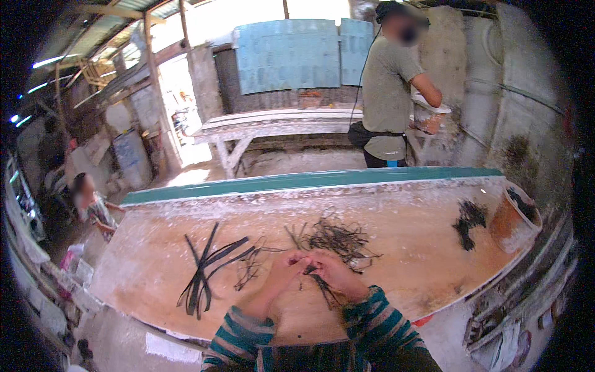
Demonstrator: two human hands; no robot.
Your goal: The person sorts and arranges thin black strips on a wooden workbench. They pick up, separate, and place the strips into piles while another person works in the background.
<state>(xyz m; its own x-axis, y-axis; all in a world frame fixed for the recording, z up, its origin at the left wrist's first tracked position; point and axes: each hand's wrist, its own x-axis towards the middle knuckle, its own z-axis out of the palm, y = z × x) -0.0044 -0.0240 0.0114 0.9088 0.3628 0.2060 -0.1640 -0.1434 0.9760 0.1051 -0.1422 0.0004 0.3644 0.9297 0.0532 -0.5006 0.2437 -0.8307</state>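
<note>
Close together over the middle of the wooden table [403, 266], my left hand [284, 271] and my right hand [336, 272] pinch a small bunch of thin dark strands [323, 289]. Its loose ends hang below my right hand toward me. Just beyond my fingers lies a tangled heap of fine dark strands [338, 239]. Wider black strips [200, 273] are crossed in a pile to the left, and a few thin strands [250, 263] lie between that pile and my left hand. The fingertips overlap, so their exact grip is partly hidden.
An orange-brown bucket [511, 229] with dark material inside stands at the table's right end, beside a dark clump [469, 222]. A green board [310, 181] runs along the far edge. One person [387, 87] stands beyond it holding a pail [429, 116]; another [96, 208] is at the left end.
</note>
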